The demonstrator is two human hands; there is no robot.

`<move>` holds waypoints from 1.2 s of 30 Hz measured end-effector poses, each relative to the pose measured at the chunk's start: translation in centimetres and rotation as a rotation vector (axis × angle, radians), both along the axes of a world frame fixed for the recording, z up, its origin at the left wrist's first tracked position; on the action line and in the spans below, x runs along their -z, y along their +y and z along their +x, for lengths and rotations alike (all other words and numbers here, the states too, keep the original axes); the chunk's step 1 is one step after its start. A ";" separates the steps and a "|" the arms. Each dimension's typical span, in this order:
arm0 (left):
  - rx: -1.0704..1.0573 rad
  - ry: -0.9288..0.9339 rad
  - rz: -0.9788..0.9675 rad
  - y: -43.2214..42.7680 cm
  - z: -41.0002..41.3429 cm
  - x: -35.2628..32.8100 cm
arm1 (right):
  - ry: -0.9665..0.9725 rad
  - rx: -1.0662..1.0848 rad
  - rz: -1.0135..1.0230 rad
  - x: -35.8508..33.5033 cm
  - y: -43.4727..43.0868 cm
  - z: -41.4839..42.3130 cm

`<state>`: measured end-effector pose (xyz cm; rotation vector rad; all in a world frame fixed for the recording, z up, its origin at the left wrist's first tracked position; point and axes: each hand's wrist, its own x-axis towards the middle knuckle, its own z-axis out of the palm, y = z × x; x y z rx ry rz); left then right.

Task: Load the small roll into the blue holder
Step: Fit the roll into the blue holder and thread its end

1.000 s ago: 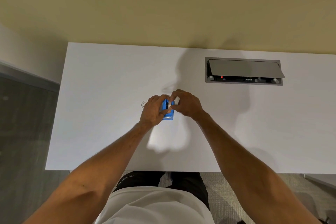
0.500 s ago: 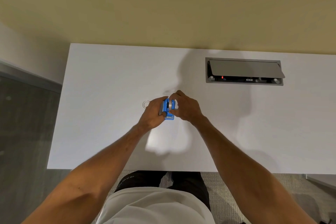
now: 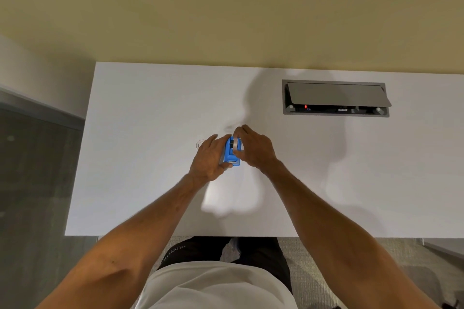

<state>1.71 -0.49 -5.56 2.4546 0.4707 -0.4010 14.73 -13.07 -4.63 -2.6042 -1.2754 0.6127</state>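
Observation:
The blue holder stands on the white desk at mid-table, held between both hands. My left hand wraps its left side. My right hand covers its right side, fingertips pinching the small roll, a pale grey disc seated in the holder's upper part. Only the roll's edge shows between the fingers. A faint clear ring lies on the desk just left of my left hand.
A grey recessed power box with its lid tilted up sits in the desk at the back right. The desk's left edge drops to dark floor; its front edge is near my body.
My right hand has pressed the roll down into the holder; the white bit seen between its fingers a second ago is now tucked against the blue body. Both hands stayed in place.

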 end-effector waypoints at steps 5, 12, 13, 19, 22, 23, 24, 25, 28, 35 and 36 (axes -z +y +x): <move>0.013 0.024 0.027 -0.1 0.1 0.1 | -0.002 0.002 0.020 0.3 -0.2 -0.1; 0.006 0.061 0.032 -0.2 0.1 0.3 | 0.026 0.024 0.060 0.4 -0.4 -0.2; 0.002 0.070 0.035 -0.1 0.1 0.3 | 0.031 0.030 0.066 0.4 -0.5 -0.2; 0.009 0.103 0.059 0.0 0.0 0.6 | 0.134 0.148 0.104 0.4 -0.6 -0.1; -0.004 0.127 0.061 -0.1 0.1 0.6 | 0.129 0.156 0.110 0.5 -0.7 -0.3; -0.006 0.131 0.063 -0.1 0.1 0.6 | 0.118 0.143 0.107 0.5 -0.7 -0.3; -0.006 0.131 0.066 -0.1 0.0 0.6 | 0.103 0.127 0.102 0.5 -0.7 -0.3; -0.005 0.131 0.069 -0.1 0.1 0.7 | 0.091 0.115 0.100 0.4 -0.7 -0.3; 0.000 0.140 0.075 -0.1 0.2 0.6 | 0.097 0.123 0.104 0.2 -0.7 -0.3; 0.013 0.146 0.090 0.1 0.1 0.6 | 0.144 0.180 0.137 0.3 -0.9 -0.6; 0.011 0.142 0.086 0.1 0.0 0.6 | 0.122 0.148 0.137 0.3 -1.0 -0.6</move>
